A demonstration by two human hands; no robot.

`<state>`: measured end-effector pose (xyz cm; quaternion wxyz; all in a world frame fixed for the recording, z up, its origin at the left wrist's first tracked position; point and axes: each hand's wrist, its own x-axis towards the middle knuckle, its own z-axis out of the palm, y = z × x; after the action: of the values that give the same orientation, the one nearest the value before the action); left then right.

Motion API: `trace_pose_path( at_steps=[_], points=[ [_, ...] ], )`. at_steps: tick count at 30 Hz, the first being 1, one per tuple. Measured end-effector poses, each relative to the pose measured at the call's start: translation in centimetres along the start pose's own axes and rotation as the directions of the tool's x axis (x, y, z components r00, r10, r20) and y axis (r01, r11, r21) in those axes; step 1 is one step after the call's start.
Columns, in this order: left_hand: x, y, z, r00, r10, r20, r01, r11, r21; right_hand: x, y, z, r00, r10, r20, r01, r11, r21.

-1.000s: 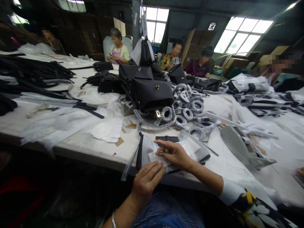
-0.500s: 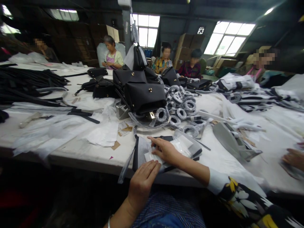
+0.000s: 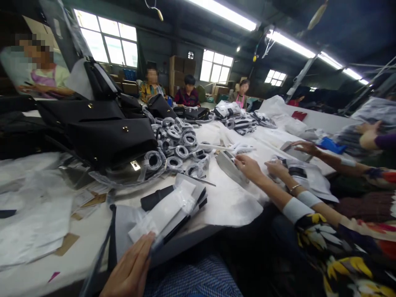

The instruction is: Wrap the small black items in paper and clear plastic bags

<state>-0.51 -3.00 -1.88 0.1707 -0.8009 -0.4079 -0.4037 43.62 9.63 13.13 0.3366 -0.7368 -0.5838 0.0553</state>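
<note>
Clear plastic film forms the sleeve (image 3: 167, 208) against which the fingers (image 3: 144, 247) of the left hand (image 3: 130, 272) are laid. The fingers are extended and flat, not curled, touching the sleeve's near end at the 6 o'clock edge of the surface (image 3: 89, 235). White padding and a black strap piece (image 3: 154, 198) lie with the sleeve, which rests tilted toward 2 o'clock.

The sleeve is judged light, soft and slippery; the film is likely to crease or slide if pinched alone. A hold is best taken across both long edges, where the stiffer black contents give support.

The right hand (image 3: 249, 167) is stretched out toward 2 o'clock, at the far end of a grey holder (image 3: 227, 167). Whether its fingers are closed cannot be told. A co-worker's hand (image 3: 276, 168) lies just beside it.

Wrapped coils (image 3: 175, 144) are heaped at 12 o'clock, and black handbags (image 3: 108, 138) are stacked at 11 o'clock.
</note>
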Motion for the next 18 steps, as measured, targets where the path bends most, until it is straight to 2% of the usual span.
trace_pose_path(
  at_steps=[3, 6, 9, 12, 15, 18],
  points=[
    [-0.1, -0.2, 0.0, 1.000, 0.025, 0.015, -0.025, 1.000, -0.013, 3.0, 4.0, -1.8, 0.976, 0.201, 0.079, -0.199, 0.979, -0.036],
    [-0.1, -0.2, 0.1, 0.999, 0.023, 0.031, -0.022, 0.999, -0.034, 4.6, 5.9, -1.6, 0.914, 0.324, 0.244, -0.335, 0.942, 0.004],
    [0.1, -0.1, 0.1, 0.999, 0.008, 0.036, -0.006, 0.999, -0.054, 5.4, 6.4, -1.3, 0.851, 0.359, 0.384, -0.417, 0.906, 0.077],
    [0.4, 0.1, 0.1, 1.000, -0.010, 0.007, 0.011, 0.999, -0.048, 5.8, 6.1, -1.5, 0.812, 0.341, 0.473, -0.453, 0.880, 0.143],
    [0.6, 0.1, -0.1, 1.000, -0.001, 0.000, 0.001, 0.999, -0.042, 5.9, 5.5, -2.0, 0.818, 0.307, 0.487, -0.446, 0.873, 0.198],
    [0.7, 0.1, -0.2, 1.000, 0.025, 0.006, -0.024, 0.999, -0.048, 5.8, 5.3, -3.2, 0.882, 0.260, 0.393, -0.376, 0.891, 0.255]
  ],
)
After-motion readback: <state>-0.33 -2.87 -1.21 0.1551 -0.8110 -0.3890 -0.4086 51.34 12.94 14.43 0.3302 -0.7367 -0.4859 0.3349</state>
